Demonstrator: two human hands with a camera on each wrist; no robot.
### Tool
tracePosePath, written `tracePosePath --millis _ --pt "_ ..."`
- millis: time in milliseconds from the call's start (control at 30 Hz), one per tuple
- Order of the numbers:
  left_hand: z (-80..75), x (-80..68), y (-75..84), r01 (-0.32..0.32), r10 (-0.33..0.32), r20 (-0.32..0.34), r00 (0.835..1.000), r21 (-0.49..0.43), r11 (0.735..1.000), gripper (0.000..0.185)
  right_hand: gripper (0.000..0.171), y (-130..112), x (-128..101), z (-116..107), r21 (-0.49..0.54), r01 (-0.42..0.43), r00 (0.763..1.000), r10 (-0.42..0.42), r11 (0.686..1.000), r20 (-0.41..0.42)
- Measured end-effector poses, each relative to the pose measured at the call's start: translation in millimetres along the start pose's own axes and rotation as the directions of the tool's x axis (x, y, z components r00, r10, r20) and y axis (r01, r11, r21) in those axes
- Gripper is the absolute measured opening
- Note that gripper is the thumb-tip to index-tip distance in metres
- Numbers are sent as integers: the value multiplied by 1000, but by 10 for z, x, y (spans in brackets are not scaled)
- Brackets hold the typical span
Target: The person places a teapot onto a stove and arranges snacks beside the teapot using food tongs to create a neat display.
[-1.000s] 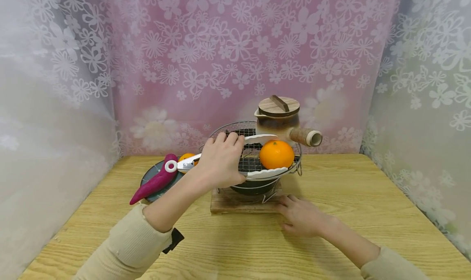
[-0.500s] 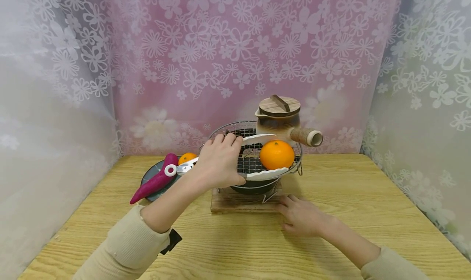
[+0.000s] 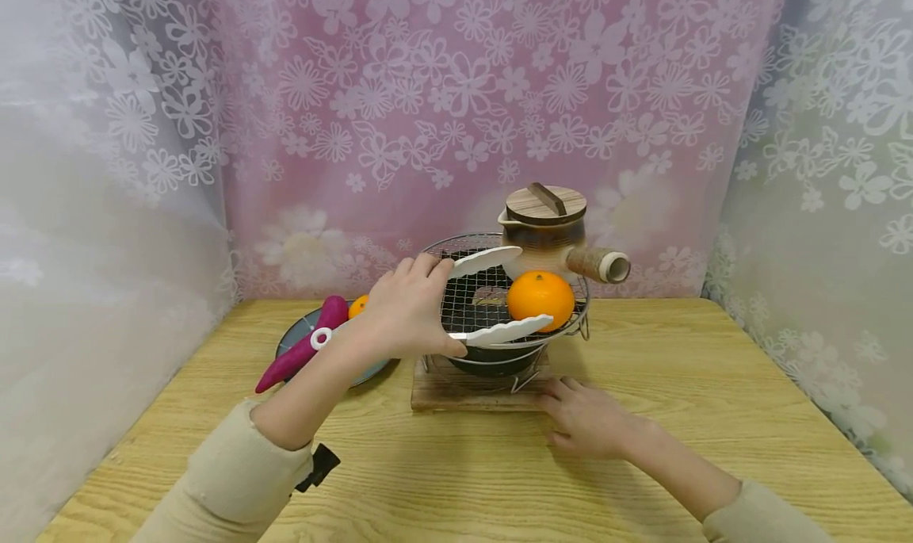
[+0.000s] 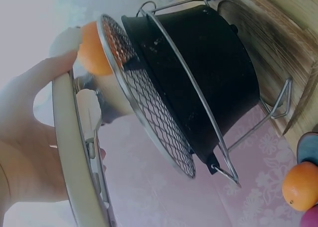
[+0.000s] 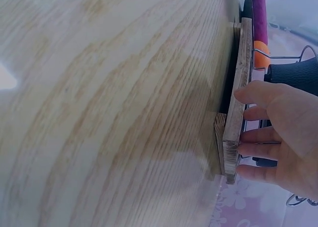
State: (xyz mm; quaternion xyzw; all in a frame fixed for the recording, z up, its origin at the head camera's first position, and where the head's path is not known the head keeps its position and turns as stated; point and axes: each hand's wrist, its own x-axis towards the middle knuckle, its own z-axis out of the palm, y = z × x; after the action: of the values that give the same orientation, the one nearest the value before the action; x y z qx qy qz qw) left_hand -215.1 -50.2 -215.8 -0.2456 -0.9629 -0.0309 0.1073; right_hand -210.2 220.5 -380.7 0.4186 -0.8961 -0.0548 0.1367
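Note:
My left hand [image 3: 406, 305] grips a pair of tongs [image 3: 508, 332] with white scalloped tips, spread apart over the wire grill rack [image 3: 471, 297]. An orange [image 3: 540, 296] sits on the rack's right side; in the head view the near tip overlaps its lower edge. Contact between tip and orange cannot be told. The tongs' pale handle [image 4: 74, 152] lies in the palm in the left wrist view. My right hand [image 3: 592, 420] rests at the right end of the wooden board [image 3: 471, 400] under the black stove [image 4: 208, 68], fingers touching the board [image 5: 238, 103].
A clay teapot [image 3: 545, 242] with a wooden lid stands behind the orange, its side handle [image 3: 599, 264] jutting right. To the left, a blue-grey plate [image 3: 292, 338] bears a purple sweet potato [image 3: 288, 365] and another orange [image 4: 300, 186]. Floral curtains surround the wooden table [image 3: 456, 479].
My left hand has drawn back left with the tongs, and their tips have shifted left and stand slightly higher around the orange. The orange stays on the rack. My right hand keeps its place.

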Motion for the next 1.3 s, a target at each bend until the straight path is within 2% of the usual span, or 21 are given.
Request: tracePosePath --millis 400,767,967,1300 --pt "-58 -80 -197 73 -73 3 997 -166 983 109 37 16 -9 30 -25 21 999 -22 999 -33" --pt "-65 -152 -391 122 -130 -16 991 -255 959 113 37 3 -11 21 -26 26 999 -27 999 -44" --pt "-48 -160 -473 155 -164 -5 986 -288 945 117 38 5 -11 26 -20 8 1000 -8 1000 -13" --pt "-9 -168 -675 214 -226 4 974 -329 920 113 38 0 -6 27 9 6 1000 -6 1000 -22"
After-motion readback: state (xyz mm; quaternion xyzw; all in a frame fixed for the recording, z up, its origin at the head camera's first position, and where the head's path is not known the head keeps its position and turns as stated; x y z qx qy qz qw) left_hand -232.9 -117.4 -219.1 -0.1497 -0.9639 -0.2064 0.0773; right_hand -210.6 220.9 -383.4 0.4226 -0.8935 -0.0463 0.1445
